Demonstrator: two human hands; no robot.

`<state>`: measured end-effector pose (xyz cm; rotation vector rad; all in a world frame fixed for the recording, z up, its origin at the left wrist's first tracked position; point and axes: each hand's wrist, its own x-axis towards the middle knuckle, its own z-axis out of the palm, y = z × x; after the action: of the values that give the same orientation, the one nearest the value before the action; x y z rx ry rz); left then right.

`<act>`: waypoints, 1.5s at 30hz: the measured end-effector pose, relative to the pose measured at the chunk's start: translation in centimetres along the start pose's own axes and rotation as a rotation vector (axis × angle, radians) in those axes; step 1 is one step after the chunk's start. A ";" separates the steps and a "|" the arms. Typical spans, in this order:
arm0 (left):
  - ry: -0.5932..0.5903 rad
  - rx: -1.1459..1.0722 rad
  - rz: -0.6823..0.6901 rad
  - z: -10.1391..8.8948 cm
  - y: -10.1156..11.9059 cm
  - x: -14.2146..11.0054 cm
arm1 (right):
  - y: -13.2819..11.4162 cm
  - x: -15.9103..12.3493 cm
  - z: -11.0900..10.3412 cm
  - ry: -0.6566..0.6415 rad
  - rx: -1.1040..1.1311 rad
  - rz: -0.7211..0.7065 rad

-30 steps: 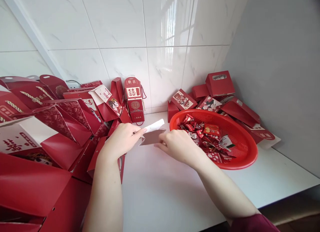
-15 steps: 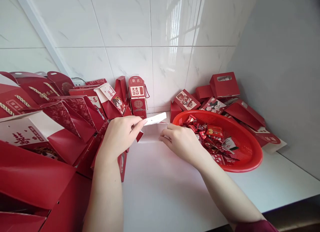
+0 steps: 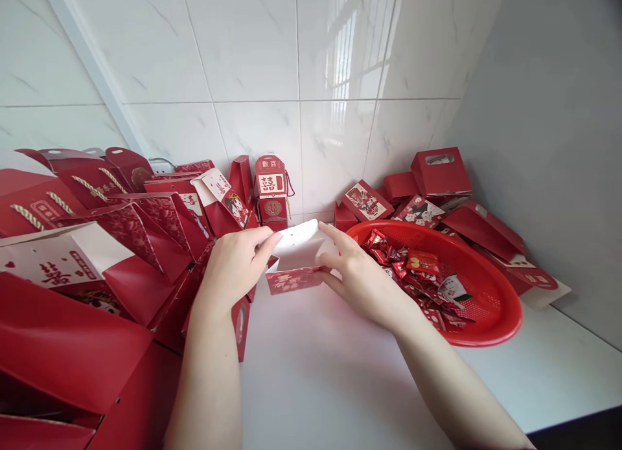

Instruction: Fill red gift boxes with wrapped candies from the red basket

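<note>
Between my hands is a small red gift box (image 3: 294, 280) with a white inside, its top open and a patterned red side facing me. My left hand (image 3: 236, 259) is closed on its left upper edge, thumb on the white inner face of the back panel. My right hand (image 3: 357, 275) grips the box at its right side, with the index finger up at the back panel's corner. To the right, close to my right wrist, sits a red plastic basket (image 3: 495, 301) holding wrapped candies (image 3: 422, 262).
Many red gift boxes (image 3: 131, 243) crowd the left side, some with rope handles. A tall red box (image 3: 271, 184) stands by the tiled wall (image 3: 253, 48). More boxes (image 3: 442, 171) are piled behind the basket on the white table (image 3: 311, 385).
The box has tipped so its patterned red side and white inside show more. My right hand has opened out along its right side. The whole view has shifted slightly.
</note>
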<state>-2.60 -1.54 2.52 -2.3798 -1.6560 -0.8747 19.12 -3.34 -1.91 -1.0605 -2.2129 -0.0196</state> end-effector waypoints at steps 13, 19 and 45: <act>-0.058 -0.300 -0.054 0.8 1.3 -0.4 | 0.5 -0.3 -1.3 0.025 -0.049 0.080; 0.183 -0.337 0.110 0.8 1.3 -0.4 | 0.9 -0.5 -1.2 0.064 0.120 0.084; -0.211 -0.145 0.145 2.3 1.9 -0.2 | 0.0 -0.9 -1.6 -0.029 0.049 0.165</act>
<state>-0.08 -1.53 0.88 -2.7355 -1.5081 -0.7659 20.38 -4.38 -1.20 -1.2187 -2.1336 0.1229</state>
